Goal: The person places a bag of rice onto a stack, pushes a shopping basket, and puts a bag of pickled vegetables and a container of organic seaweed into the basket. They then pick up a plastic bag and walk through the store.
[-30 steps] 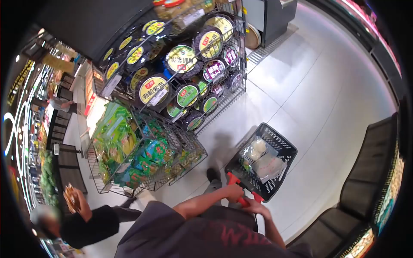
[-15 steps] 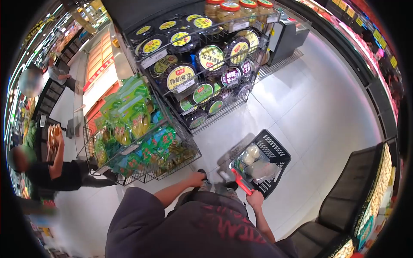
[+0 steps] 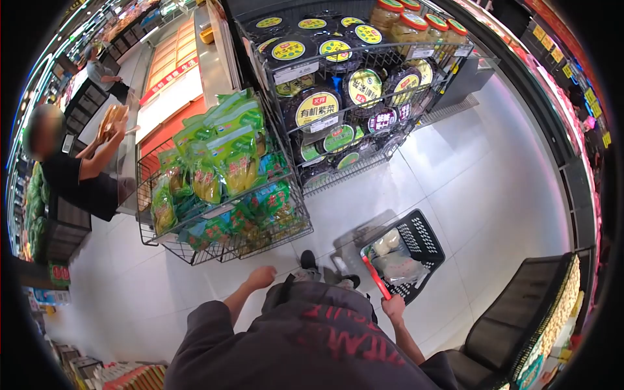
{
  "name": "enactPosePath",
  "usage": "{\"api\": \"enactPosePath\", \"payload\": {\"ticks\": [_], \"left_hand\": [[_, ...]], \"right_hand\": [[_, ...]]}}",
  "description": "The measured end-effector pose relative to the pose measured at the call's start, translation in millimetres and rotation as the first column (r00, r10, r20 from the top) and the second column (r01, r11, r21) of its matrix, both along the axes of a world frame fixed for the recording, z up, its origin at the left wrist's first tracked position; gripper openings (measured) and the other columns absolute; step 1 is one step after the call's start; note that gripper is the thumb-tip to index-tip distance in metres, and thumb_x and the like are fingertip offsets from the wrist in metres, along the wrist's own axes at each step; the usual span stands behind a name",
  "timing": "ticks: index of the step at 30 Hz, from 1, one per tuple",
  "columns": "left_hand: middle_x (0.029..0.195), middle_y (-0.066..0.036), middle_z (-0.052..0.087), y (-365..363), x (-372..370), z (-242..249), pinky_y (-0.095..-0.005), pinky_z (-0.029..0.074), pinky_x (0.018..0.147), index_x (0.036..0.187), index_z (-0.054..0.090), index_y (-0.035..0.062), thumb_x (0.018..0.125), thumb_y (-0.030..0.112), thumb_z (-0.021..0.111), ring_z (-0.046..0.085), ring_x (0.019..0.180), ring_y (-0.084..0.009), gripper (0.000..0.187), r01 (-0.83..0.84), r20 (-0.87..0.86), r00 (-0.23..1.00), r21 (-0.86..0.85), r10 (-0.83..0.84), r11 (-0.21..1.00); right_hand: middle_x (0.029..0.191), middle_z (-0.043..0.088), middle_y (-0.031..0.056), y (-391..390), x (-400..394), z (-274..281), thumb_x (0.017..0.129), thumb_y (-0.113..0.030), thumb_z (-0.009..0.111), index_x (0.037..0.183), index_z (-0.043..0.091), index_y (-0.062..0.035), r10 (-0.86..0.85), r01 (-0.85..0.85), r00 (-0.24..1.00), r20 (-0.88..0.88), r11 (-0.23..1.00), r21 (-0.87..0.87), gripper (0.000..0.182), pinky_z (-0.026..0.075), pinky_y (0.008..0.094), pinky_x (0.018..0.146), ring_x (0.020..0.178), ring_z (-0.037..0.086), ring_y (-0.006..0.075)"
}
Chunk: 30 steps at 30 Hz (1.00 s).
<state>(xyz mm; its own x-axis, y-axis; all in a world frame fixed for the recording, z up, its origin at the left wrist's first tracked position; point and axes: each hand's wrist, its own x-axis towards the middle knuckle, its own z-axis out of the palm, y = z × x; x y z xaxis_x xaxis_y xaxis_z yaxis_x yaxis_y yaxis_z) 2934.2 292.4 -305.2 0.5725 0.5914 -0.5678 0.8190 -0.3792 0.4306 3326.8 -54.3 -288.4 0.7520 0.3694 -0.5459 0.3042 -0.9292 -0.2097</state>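
My right hand (image 3: 392, 306) is closed round the red handle (image 3: 376, 278) of a black shopping basket (image 3: 426, 244), low at my right side. Inside the basket lie clear plastic bags (image 3: 398, 265) with pale contents. My left hand (image 3: 262, 277) hangs in front of my body with its fingers curled, just below a wire rack (image 3: 244, 251). Whether it holds anything small cannot be made out. Green packets (image 3: 233, 156) fill the rack. Behind it, a wire shelf (image 3: 348, 170) carries round dark packages (image 3: 317, 109) with yellow, green and purple labels.
Jars (image 3: 413, 29) with red and green lids stand on the shelf top. A person (image 3: 88, 172) at the left holds a brown package; another person (image 3: 101, 73) stands farther back. A dark display stand (image 3: 513, 312) is at the right, near a refrigerated case (image 3: 520, 78).
The racks have shifted right and appear larger in view. My left hand has moved left and up from my waist. The nearby person at the left appears higher in view.
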Motion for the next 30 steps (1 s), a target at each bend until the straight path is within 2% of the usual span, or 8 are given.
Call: {"api": "enactPosePath", "payload": {"ticks": [5,9,13,17,19,23,27,30], "left_hand": [[0.093,-0.015,0.066,56.0,157.7,178.6,-0.0423,0.054,0.077,0.104,0.065,0.0053,0.085,0.009,0.062,0.065,0.088,-0.0341,0.019,0.095,0.609,0.749,0.290,-0.260,0.952],[0.103,-0.017,0.064,125.8,243.9,263.1,-0.0437,0.053,0.083,0.105,0.063,0.0023,0.084,0.007,0.061,0.062,0.098,-0.0363,0.022,0.073,0.603,0.674,0.520,-0.427,0.851],[0.110,-0.021,0.058,203.8,322.6,274.3,-0.0478,0.051,0.083,0.107,0.059,-0.0009,0.079,0.002,0.059,0.059,0.097,-0.0390,0.029,-0.047,0.520,0.686,0.729,-0.509,0.683],[0.119,-0.025,0.058,272.4,378.8,264.7,-0.0498,0.050,0.090,0.125,0.049,-0.0065,0.077,0.003,0.061,0.060,0.104,-0.0410,0.050,-0.232,0.351,0.825,0.925,-0.444,0.299],[0.117,-0.024,0.061,290.8,392.0,273.2,-0.0488,0.049,0.092,0.132,0.044,-0.0066,0.079,0.007,0.060,0.061,0.108,-0.0412,0.056,-0.143,0.251,0.960,0.821,-0.123,0.553],[0.121,-0.023,0.064,327.0,401.1,257.7,-0.0492,0.052,0.089,0.130,0.053,0.0010,0.086,0.021,0.064,0.062,0.113,-0.0403,0.049,-0.243,0.202,0.969,0.674,0.143,0.697],[0.118,-0.021,0.064,302.0,398.7,282.1,-0.0478,0.055,0.084,0.119,0.057,0.0013,0.083,0.032,0.074,0.063,0.110,-0.0377,0.050,-0.156,0.227,0.974,0.661,0.002,0.734],[0.115,-0.017,0.060,264.9,391.6,298.8,-0.0436,0.054,0.085,0.111,0.055,-0.0008,0.084,0.013,0.068,0.061,0.109,-0.0336,0.033,-0.107,0.355,0.818,0.867,-0.453,0.487]], "right_hand": [[0.084,0.071,0.0235,14.3,-8.8,15.1,0.075,-0.030,0.070,0.091,0.075,-0.0037,-0.064,0.064,0.998,-0.001,0.998,-0.022,0.031,0.055,0.0472,0.081,0.085,0.070,0.0403],[0.089,0.069,0.0262,17.4,-14.5,13.8,0.075,-0.032,0.072,0.086,0.070,0.0038,-0.092,0.092,0.996,0.000,0.996,0.003,0.037,0.054,0.0477,0.081,0.088,0.068,0.0425],[0.089,0.069,0.0263,21.6,-20.5,21.4,0.076,-0.032,0.071,0.084,0.070,0.0037,-0.144,0.143,0.989,0.029,0.989,0.028,0.037,0.054,0.0483,0.081,0.088,0.068,0.0429],[0.086,0.069,0.0255,25.8,-20.1,27.5,0.076,-0.029,0.070,0.083,0.070,0.0033,-0.125,0.124,0.991,0.055,0.992,0.026,0.033,0.053,0.0494,0.082,0.087,0.067,0.0426],[0.087,0.069,0.0257,22.6,-18.8,20.7,0.076,-0.028,0.069,0.083,0.071,0.0027,-0.110,0.109,0.993,0.054,0.994,0.011,0.031,0.053,0.0495,0.083,0.088,0.067,0.0425],[0.082,0.069,0.0248,19.0,-18.3,12.1,0.075,-0.028,0.068,0.082,0.074,0.0000,-0.126,0.125,0.989,0.079,0.992,0.011,0.029,0.054,0.0484,0.080,0.082,0.068,0.0415],[0.089,0.070,0.0236,14.0,-15.0,8.0,0.077,-0.032,0.065,0.090,0.075,-0.0061,-0.121,0.121,0.992,0.027,0.993,-0.012,0.030,0.054,0.0491,0.083,0.087,0.068,0.0413],[0.089,0.070,0.0232,16.6,-12.0,12.4,0.077,-0.032,0.065,0.090,0.075,-0.0068,-0.107,0.107,0.994,0.012,0.994,-0.018,0.030,0.054,0.0489,0.083,0.088,0.068,0.0408]]}}
